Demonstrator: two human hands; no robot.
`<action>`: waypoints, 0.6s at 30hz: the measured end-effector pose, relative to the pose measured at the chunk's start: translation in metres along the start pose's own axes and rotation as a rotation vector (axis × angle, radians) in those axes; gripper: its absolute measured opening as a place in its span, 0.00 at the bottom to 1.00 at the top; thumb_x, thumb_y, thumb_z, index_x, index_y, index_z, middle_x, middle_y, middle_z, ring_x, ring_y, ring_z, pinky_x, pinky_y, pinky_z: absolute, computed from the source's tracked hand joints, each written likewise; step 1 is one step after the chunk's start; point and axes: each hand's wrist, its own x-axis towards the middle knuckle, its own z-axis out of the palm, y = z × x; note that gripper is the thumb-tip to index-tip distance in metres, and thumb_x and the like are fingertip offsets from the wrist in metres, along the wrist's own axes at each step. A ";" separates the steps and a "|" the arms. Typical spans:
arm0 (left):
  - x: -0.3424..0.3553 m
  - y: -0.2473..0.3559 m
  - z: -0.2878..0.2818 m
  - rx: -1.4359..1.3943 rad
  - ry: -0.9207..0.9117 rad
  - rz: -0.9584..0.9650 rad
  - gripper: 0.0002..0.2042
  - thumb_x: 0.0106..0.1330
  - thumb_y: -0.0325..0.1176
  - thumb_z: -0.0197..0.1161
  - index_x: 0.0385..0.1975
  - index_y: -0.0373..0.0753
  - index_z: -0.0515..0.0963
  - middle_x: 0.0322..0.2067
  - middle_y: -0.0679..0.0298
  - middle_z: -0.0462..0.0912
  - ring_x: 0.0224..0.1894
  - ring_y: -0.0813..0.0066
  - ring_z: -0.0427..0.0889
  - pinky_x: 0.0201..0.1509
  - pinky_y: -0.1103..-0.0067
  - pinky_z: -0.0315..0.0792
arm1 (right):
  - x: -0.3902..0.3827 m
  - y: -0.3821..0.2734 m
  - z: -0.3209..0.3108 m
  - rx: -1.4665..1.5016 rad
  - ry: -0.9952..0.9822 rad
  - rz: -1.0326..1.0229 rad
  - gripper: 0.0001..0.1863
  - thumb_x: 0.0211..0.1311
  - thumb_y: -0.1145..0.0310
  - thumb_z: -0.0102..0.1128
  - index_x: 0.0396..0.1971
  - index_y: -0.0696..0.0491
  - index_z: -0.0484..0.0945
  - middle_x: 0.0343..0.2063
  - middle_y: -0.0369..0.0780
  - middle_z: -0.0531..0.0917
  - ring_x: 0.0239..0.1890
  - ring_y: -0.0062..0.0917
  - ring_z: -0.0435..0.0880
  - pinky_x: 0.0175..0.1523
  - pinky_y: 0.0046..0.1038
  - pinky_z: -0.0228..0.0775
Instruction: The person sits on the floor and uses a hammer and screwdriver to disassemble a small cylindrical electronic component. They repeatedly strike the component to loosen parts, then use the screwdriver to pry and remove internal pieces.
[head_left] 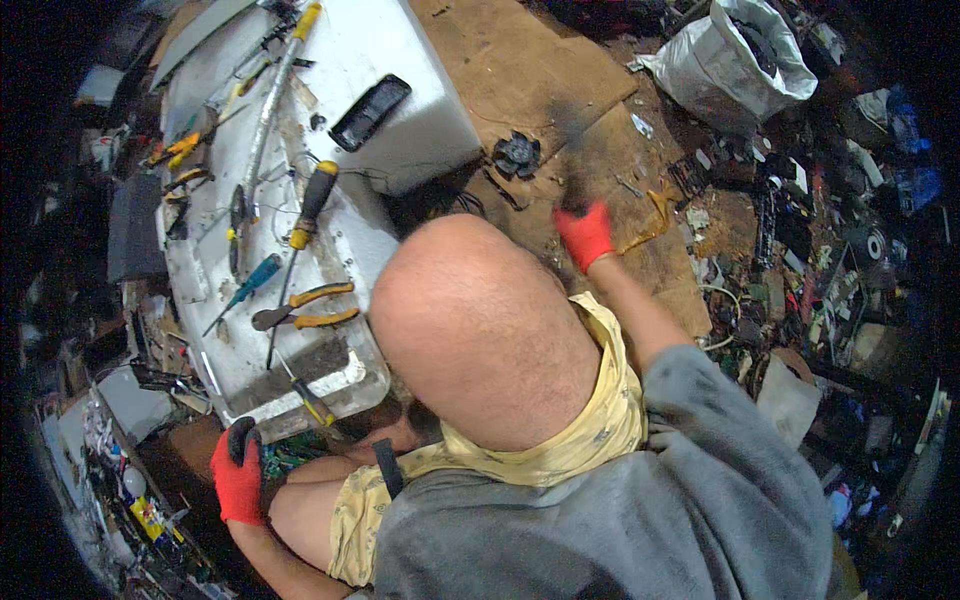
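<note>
My left hand (237, 472), in a red glove with black-coated fingers, is curled beside the lower left corner of a plastic tray (352, 395); what it holds, if anything, is hidden. On the white work surface above it lie yellow-and-black screwdrivers (315, 205), pliers (320, 305), a teal-handled screwdriver (255, 283), a long silver rod (270, 115) and a black rectangular device (370, 112). My right hand (583, 230), also red-gloved, is over brown cardboard (520, 80) right of my bent knee. Its dark fingertips and a dark smear above them are blurred.
A black fan-shaped part (517, 154) lies on the cardboard. A white sack (722, 75) with dark contents stands at the upper right. Heaped electronic scrap (775, 200) surrounds me on the right, with more clutter (130, 500) at the lower left. My bare knee (470, 320) fills the middle.
</note>
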 end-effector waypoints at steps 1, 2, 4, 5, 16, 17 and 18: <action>0.004 0.006 0.004 -0.007 0.019 -0.012 0.13 0.66 0.26 0.61 0.49 0.32 0.79 0.46 0.55 0.85 0.49 0.67 0.82 0.56 0.74 0.73 | 0.014 0.039 0.019 -0.331 -0.421 0.321 0.35 0.51 0.49 0.69 0.53 0.60 0.75 0.49 0.53 0.82 0.53 0.45 0.82 0.61 0.41 0.70; 0.010 0.012 0.004 -0.013 0.034 -0.022 0.13 0.66 0.26 0.61 0.49 0.32 0.79 0.46 0.55 0.85 0.49 0.66 0.82 0.56 0.73 0.73 | 0.009 0.086 0.039 -0.397 -0.259 0.290 0.31 0.49 0.50 0.68 0.46 0.60 0.80 0.46 0.53 0.84 0.48 0.45 0.84 0.57 0.40 0.74; 0.000 -0.015 0.012 0.167 0.119 -0.009 0.13 0.65 0.27 0.61 0.48 0.33 0.79 0.45 0.54 0.85 0.49 0.63 0.83 0.57 0.72 0.73 | 0.005 0.070 0.056 -0.408 -0.606 -0.049 0.28 0.50 0.53 0.67 0.45 0.59 0.81 0.42 0.52 0.85 0.46 0.44 0.85 0.53 0.39 0.75; -0.007 -0.028 0.012 0.260 0.136 0.010 0.13 0.65 0.27 0.61 0.48 0.33 0.79 0.45 0.54 0.85 0.49 0.62 0.83 0.57 0.72 0.73 | -0.003 0.065 0.054 -0.350 -0.639 -0.074 0.27 0.50 0.54 0.67 0.45 0.58 0.81 0.41 0.51 0.86 0.44 0.42 0.86 0.51 0.39 0.76; -0.007 -0.004 0.006 0.020 0.052 -0.018 0.14 0.63 0.28 0.62 0.48 0.33 0.79 0.45 0.52 0.84 0.48 0.60 0.83 0.56 0.70 0.73 | 0.028 -0.126 -0.134 0.345 -0.438 -0.105 0.16 0.54 0.62 0.71 0.35 0.55 0.77 0.24 0.35 0.80 0.19 0.19 0.76 0.22 0.25 0.69; -0.007 -0.003 0.005 0.014 0.057 -0.014 0.14 0.63 0.28 0.62 0.48 0.33 0.79 0.44 0.52 0.84 0.48 0.60 0.83 0.56 0.70 0.73 | 0.029 -0.128 -0.137 0.356 -0.406 -0.111 0.15 0.54 0.63 0.71 0.35 0.54 0.77 0.24 0.34 0.80 0.19 0.19 0.76 0.22 0.25 0.69; -0.006 -0.003 0.005 0.008 0.055 -0.008 0.14 0.63 0.28 0.62 0.48 0.32 0.79 0.44 0.52 0.84 0.48 0.60 0.83 0.56 0.70 0.73 | 0.027 -0.127 -0.141 0.363 -0.371 -0.110 0.14 0.54 0.63 0.71 0.35 0.54 0.77 0.23 0.34 0.79 0.19 0.19 0.76 0.22 0.25 0.68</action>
